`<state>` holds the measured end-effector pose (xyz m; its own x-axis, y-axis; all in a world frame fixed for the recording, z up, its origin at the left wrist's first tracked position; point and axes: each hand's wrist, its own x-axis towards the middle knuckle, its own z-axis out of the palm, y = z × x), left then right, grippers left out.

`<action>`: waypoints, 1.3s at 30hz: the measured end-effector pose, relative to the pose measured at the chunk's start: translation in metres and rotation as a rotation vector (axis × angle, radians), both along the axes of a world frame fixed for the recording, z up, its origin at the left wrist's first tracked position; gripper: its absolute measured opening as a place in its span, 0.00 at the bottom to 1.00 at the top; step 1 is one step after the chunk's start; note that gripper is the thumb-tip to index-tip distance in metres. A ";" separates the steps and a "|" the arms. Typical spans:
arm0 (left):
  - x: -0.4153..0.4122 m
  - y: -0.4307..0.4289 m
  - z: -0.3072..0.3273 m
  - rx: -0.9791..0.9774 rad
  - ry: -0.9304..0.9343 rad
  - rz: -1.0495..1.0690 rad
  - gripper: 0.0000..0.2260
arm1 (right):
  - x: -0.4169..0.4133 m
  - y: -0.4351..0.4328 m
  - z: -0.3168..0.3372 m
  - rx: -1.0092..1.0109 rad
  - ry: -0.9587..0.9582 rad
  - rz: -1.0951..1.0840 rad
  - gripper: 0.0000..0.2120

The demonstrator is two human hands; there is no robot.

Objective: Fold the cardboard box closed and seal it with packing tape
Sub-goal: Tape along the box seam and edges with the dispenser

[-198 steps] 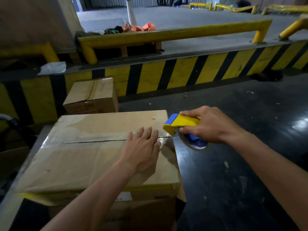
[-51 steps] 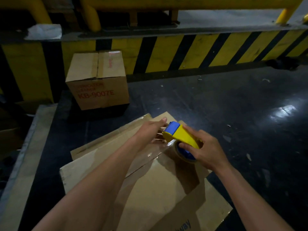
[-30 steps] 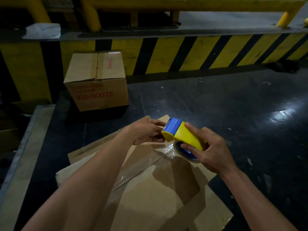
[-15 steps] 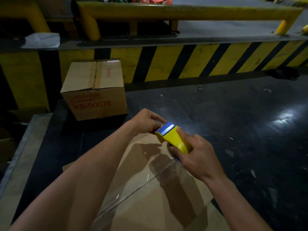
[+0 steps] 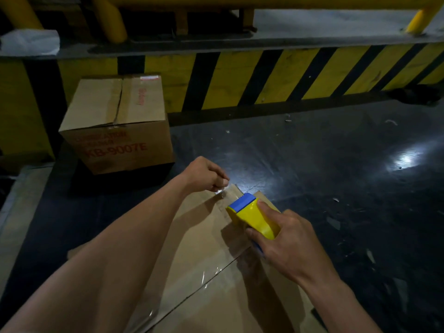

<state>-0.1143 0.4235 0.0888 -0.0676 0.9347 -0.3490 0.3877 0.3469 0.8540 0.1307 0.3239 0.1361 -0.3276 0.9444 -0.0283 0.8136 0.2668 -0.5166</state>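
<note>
Right hand (image 5: pixel 288 243) has its grip clamped around the yellow and blue tape dispenser (image 5: pixel 252 217), which sits on top of the cardboard box (image 5: pixel 197 248) near its far corner. Left hand (image 5: pixel 204 175), at about 11 o'clock from the dispenser, pinches the loose end of the clear packing tape (image 5: pixel 223 191), fingers together on it. It is dark, so I think the end is just past the box edge, but I cannot be sure. The box lies low in the middle of the view, flaps shut, with a shiny tape strip along its seam.

Tape is thin, sticky and floppy, so it may curl or stick to itself; hold it by the very end and keep it tight. Cardboard is light and stiff but bends if pushed hard.
</note>
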 end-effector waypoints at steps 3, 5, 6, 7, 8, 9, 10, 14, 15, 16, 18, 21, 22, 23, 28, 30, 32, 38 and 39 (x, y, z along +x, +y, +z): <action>0.005 0.006 -0.008 -0.006 0.040 -0.008 0.09 | -0.001 0.002 0.001 -0.021 -0.015 -0.009 0.33; 0.006 0.010 -0.010 0.003 0.060 -0.016 0.07 | 0.001 0.004 0.002 -0.020 -0.023 -0.021 0.33; 0.006 0.012 -0.011 0.010 0.072 -0.014 0.07 | 0.003 0.005 0.003 -0.019 -0.026 -0.030 0.33; 0.005 0.014 -0.013 0.017 0.080 -0.008 0.07 | 0.005 0.005 0.003 -0.022 -0.032 -0.036 0.33; 0.005 0.016 -0.015 0.022 0.087 -0.002 0.06 | 0.006 0.005 0.004 -0.026 -0.035 -0.039 0.33; 0.005 0.017 -0.016 0.026 0.100 -0.001 0.06 | 0.007 0.005 0.004 -0.031 -0.035 -0.042 0.33; 0.006 0.018 -0.018 0.031 0.119 -0.004 0.06 | 0.006 0.005 0.004 -0.033 -0.035 -0.043 0.33; 0.010 0.020 -0.024 0.046 0.169 -0.037 0.04 | 0.004 0.005 0.003 -0.046 -0.065 -0.028 0.33; 0.010 0.020 -0.024 0.046 0.165 -0.037 0.04 | 0.004 0.005 0.004 -0.047 -0.069 -0.030 0.32; 0.010 0.020 -0.025 0.044 0.157 -0.031 0.04 | 0.003 0.005 0.005 -0.046 -0.073 -0.031 0.32; 0.011 0.020 -0.027 0.040 0.125 -0.013 0.05 | 0.002 0.006 0.006 -0.046 -0.089 -0.023 0.32; 0.011 0.019 -0.029 0.042 0.088 0.017 0.06 | 0.003 0.009 0.009 -0.039 -0.108 -0.007 0.32; 0.010 0.018 -0.028 0.045 0.082 0.024 0.06 | 0.004 0.010 0.009 -0.041 -0.111 -0.006 0.33; 0.009 0.019 -0.028 0.048 0.082 0.029 0.06 | 0.004 0.011 0.010 -0.042 -0.114 -0.003 0.33; 0.010 0.018 -0.031 0.035 0.115 0.034 0.04 | 0.004 0.015 0.010 -0.072 -0.128 0.007 0.33; 0.011 0.018 -0.033 0.025 0.123 0.034 0.04 | 0.003 0.015 0.009 -0.074 -0.130 0.010 0.33; 0.011 0.018 -0.033 0.008 0.127 0.030 0.05 | 0.002 0.016 0.008 -0.067 -0.124 0.008 0.33; 0.013 0.020 -0.035 -0.031 0.108 0.043 0.04 | 0.002 0.015 0.005 -0.051 -0.110 -0.007 0.32; 0.014 0.019 -0.035 -0.036 0.094 0.052 0.04 | 0.001 0.015 0.004 -0.046 -0.107 -0.008 0.32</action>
<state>-0.1001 0.4428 0.0533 -0.1497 0.9161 -0.3720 0.4460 0.3984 0.8015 0.1321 0.3391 0.1405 -0.3126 0.9440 -0.1057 0.8670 0.2381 -0.4377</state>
